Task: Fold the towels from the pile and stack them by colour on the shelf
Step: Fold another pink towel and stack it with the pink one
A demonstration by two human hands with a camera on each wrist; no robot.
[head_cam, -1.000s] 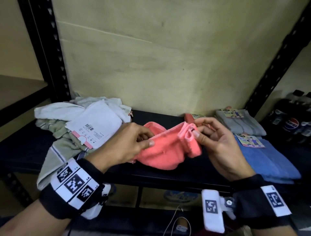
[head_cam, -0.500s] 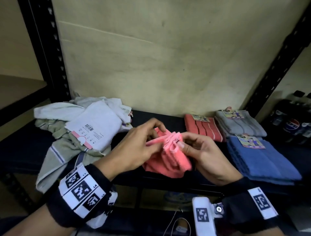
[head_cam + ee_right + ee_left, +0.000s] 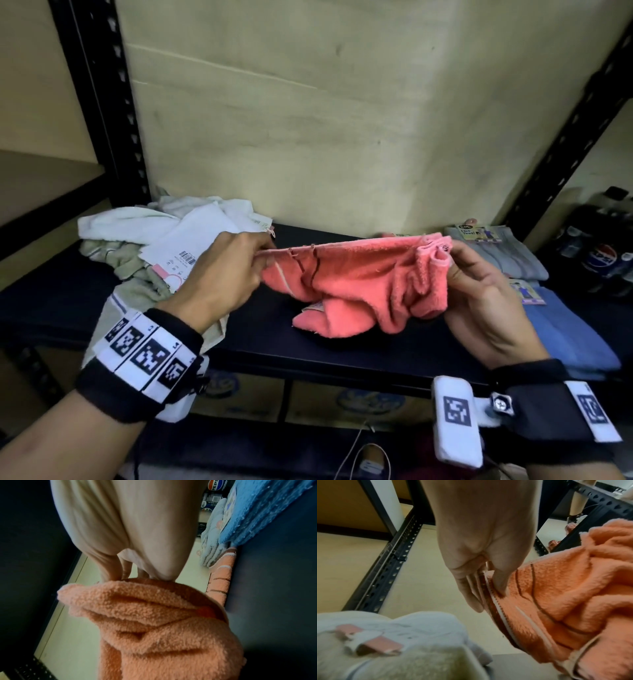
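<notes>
On the dark shelf (image 3: 267,346), pile of pale towels (image 3: 137,240) at left, left hand (image 3: 222,274) pinching the coral towel (image 3: 359,281) edge, towel stretched above the shelf, right hand (image 3: 479,294) gripping its bunched end, grey towels (image 3: 507,253) and blue towels (image 3: 568,329) folded at right.

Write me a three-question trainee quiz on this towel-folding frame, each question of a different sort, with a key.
1. True or false: the coral towel lies folded flat on the black shelf.
2. Which hand pinches the towel's striped edge? A. left hand B. right hand C. neither
3. Fill in: the folded stack nearest the right hand, at the shelf's front, is ____.

Key
1. False: both hands hold it stretched above the shelf, its lower part hanging down.
2. A; the right hand grips the bunched opposite corner.
3. Blue; folded grey towels lie behind it.
</notes>
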